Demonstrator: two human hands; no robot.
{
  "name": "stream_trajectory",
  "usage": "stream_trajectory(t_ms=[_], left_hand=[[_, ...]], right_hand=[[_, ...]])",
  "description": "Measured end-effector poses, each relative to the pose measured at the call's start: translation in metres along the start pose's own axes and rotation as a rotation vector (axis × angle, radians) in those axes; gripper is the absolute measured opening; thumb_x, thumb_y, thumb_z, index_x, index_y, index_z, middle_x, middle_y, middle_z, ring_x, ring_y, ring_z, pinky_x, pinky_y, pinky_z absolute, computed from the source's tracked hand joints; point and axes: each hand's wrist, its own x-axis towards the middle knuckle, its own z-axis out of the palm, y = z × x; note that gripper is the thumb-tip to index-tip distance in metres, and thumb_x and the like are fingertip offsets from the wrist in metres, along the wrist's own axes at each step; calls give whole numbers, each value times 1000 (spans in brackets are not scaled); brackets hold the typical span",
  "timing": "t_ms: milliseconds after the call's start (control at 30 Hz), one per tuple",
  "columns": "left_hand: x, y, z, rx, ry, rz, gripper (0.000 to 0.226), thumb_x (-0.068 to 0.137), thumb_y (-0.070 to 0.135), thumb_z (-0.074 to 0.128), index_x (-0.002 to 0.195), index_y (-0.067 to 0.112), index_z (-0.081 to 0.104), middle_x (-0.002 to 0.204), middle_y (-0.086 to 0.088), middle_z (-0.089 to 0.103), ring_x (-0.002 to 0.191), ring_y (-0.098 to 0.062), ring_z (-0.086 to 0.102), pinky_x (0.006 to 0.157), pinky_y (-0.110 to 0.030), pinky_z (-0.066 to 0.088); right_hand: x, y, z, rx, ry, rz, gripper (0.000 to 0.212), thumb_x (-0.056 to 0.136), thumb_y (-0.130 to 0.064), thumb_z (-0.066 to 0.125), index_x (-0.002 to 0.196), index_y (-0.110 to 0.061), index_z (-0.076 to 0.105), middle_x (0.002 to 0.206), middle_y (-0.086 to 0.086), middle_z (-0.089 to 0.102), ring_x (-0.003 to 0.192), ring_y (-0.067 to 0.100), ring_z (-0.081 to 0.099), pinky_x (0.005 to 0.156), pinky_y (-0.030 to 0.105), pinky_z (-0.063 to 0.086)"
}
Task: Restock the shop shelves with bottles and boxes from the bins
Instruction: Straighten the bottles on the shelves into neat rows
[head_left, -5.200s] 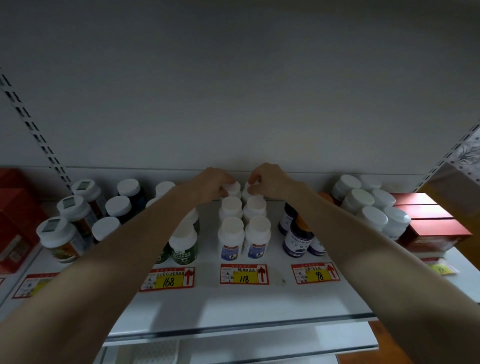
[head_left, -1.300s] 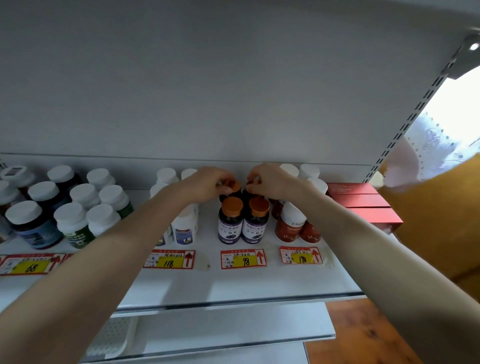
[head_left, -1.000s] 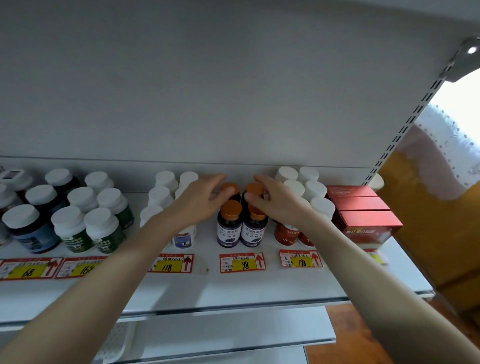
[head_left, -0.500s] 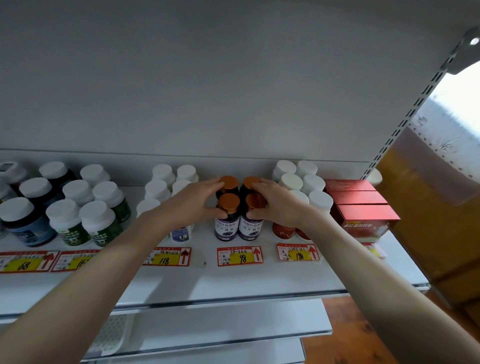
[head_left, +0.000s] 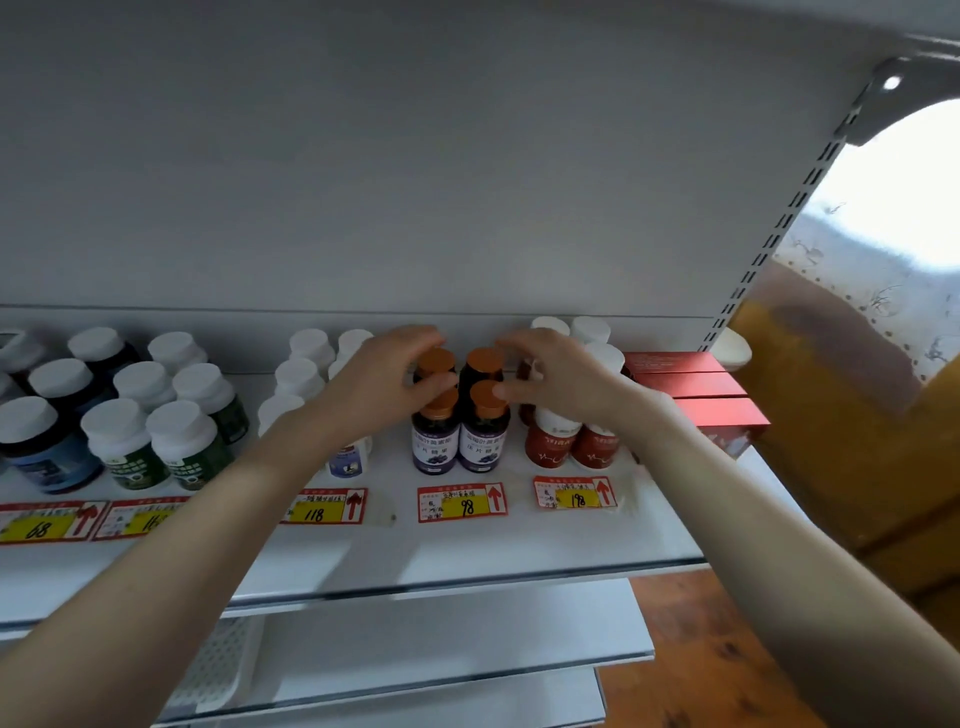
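Four dark orange-capped bottles (head_left: 435, 447) stand on white metal shelf (head_left: 467, 551). L hand (head_left: 379, 389) grip clasps rear-left btl; R hand (head_left: 566, 384) grip: cannot tell. Shelf approx. full; alignment pending.

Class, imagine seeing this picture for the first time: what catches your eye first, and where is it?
The left hand and right hand meet mid-shelf, both curled round four orange-capped bottles. Red-and-yellow price tags lie on the shelf in front of them, and red boxes sit at the right end.
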Motion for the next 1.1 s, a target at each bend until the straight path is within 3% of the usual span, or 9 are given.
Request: stream_trajectory(t_ms=[67, 133, 333, 500, 633, 733, 933, 1100], left_hand=[[5, 13, 6, 17, 50, 23, 40, 86, 24, 64, 120, 3, 59, 124, -14, 59, 114, -27, 53, 89, -24, 36], [11, 27, 15, 38, 54, 70, 40, 88, 25, 61, 124, 7, 57, 127, -8, 57, 117, -22, 52, 92, -22, 33], [30, 65, 47, 72, -141, 88, 53, 89, 30, 59, 136, 11, 44, 141, -4, 44, 126, -17, 42, 100, -25, 31], [40, 76, 65, 138, -226, 43, 61, 85, 36, 63, 138, 13, 41, 139, -6, 40, 122, -21, 43, 94, -27, 35], [47, 79, 70, 210, -261, 35, 51, 86, 41, 59, 128, 13, 50, 128, -9, 45, 110, -22, 48, 81, -29, 40], [52, 78, 73, 216, -276, 58, 40, 88, 38, 57, 114, 8, 57, 118, -11, 48, 101, -22, 49, 73, -27, 35], [54, 76, 76, 128, -290, 84, 40, 90, 27, 57, 123, 6, 55, 121, -11, 47, 105, -22, 49, 81, -26, 36], [51, 76, 78, 97, -265, 52, 40, 89, 26, 58, 124, 6, 55, 121, -12, 47, 107, -22, 49, 87, -27, 38]], right_hand=[[-12, 9, -16, 63, 75, 24, 44, 85, -22, 64, 126, -11, 53, 120, 1, 57, 106, 11, 50, 83, 18, 38], [-26, 23, -31, 99, 136, 70, 35, 84, -18, 66, 118, -10, 59, 116, 5, 61, 106, 16, 56, 85, 22, 43], [-57, 63, -49, 30, 152, 241, 37, 80, -23, 70, 115, -14, 62, 111, 6, 65, 98, 18, 60, 85, 23, 45], [-59, 79, -39, -109, 80, 255, 54, 79, -33, 69, 126, -13, 53, 110, 8, 63, 88, 13, 50, 64, 13, 29], [-54, 82, -32, -86, 80, 256, 60, 78, -34, 70, 130, -11, 50, 116, 9, 61, 99, 20, 56, 76, 19, 38], [-49, 84, -29, -115, 71, 244, 52, 81, -32, 68, 127, -12, 54, 117, 10, 61, 102, 23, 57, 80, 22, 39], [-49, 88, -27, -79, 87, 233, 38, 83, -26, 66, 118, -13, 61, 114, 8, 63, 99, 21, 58, 88, 31, 46], [-49, 93, -21, -114, 149, 199, 36, 84, -30, 65, 115, -12, 63, 106, 9, 65, 88, 18, 54, 77, 25, 41]])
